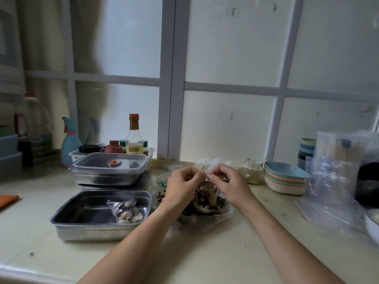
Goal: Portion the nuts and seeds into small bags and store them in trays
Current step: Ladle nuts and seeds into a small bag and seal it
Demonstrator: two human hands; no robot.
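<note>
A small clear bag (202, 167) with a thin red seal line is pinched at its top edge between my left hand (181, 186) and my right hand (229, 186), held above a heap of nuts and seeds (205, 203). The heap lies on a large open plastic bag spread on the counter. To the left stands an open steel tray (67, 219) with one filled small bag (127, 211) of pale nuts in its right side. Both hands are closed on the small bag's rim.
Behind the open tray is a stack of lidded steel trays (110, 171), then a bin of sauce bottles (134, 138). On the right are a glass jar (253, 171), stacked pastel dishes (285, 177), cups and a pile of clear bags (336, 181). An orange cloth (8, 199) lies far left.
</note>
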